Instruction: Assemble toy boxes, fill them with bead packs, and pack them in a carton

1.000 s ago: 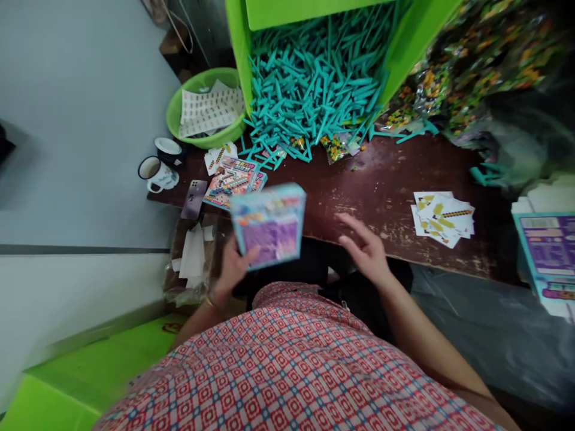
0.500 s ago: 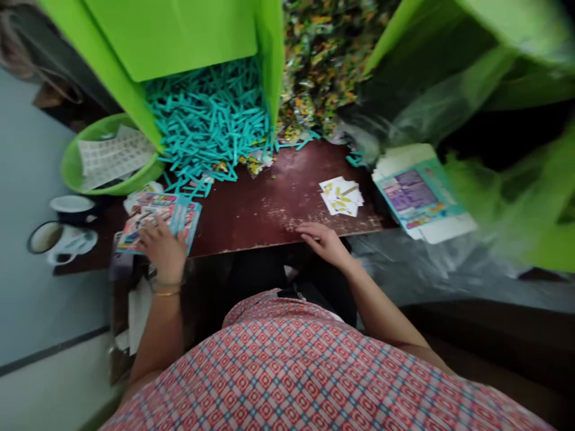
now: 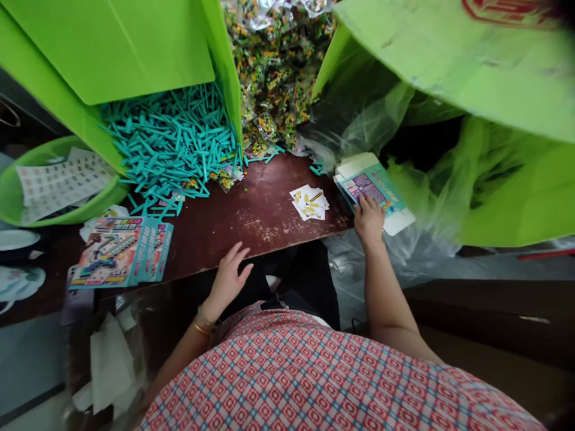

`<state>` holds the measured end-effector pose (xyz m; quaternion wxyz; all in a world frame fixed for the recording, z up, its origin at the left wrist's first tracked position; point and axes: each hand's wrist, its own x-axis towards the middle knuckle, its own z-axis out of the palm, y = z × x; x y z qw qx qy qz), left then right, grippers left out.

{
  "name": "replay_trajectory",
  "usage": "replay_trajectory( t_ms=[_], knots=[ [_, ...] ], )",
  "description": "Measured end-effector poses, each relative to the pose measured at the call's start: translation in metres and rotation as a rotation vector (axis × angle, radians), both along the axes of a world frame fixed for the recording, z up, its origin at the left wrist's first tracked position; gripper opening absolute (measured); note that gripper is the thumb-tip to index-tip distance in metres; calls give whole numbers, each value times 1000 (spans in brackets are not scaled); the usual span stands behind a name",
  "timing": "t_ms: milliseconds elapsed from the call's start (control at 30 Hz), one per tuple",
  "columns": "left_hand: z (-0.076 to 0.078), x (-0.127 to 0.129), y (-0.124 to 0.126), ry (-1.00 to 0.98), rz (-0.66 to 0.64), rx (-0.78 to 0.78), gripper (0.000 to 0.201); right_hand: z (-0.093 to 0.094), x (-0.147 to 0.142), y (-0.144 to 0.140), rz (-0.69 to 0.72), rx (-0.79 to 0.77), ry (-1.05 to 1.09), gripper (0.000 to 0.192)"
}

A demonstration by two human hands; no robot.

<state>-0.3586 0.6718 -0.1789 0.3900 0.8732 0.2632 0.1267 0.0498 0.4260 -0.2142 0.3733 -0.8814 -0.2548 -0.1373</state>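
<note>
Head view: right hand [image 3: 369,219] fingers down on flat cartons [image 3: 375,190], right of centre; left hand [image 3: 227,278] open, empty, at worktop [image 3: 251,221] edge.

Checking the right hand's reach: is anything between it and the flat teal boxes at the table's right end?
Nothing visible: the right hand already rests on the top flat box; the small cards lie apart, to its left.

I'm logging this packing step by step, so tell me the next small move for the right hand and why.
Probably pinch the top flat box and lift it off the stack. The right hand rests fingers-down on its near edge without gripping it yet, while the left hand sits open and empty at the table edge, with finished boxes lying at the left.
</note>
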Motion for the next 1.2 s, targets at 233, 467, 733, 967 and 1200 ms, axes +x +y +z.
replay_trajectory(
  t_ms=[233, 467, 733, 967, 1200],
  knots=[
    [11, 26, -24, -498, 90, -600, 102, 48, -211, 94, 807, 24, -29, 42],
    [10, -1, 4, -667, 607, -784, 80, 66, -259, 159, 840, 84, 230, 73],
    [8, -30, 38, -630, 637, -466, 94, 52, -274, 164, 1103, 169, 766, 42],
    [17, -32, 38, -543, 638, -104, 69, 24, -280, 164, 883, 267, 615, 68],
    [22, -33, 17, -539, 611, -236, 54, 45, -263, 167, 911, 201, 656, 45]
  ],
)
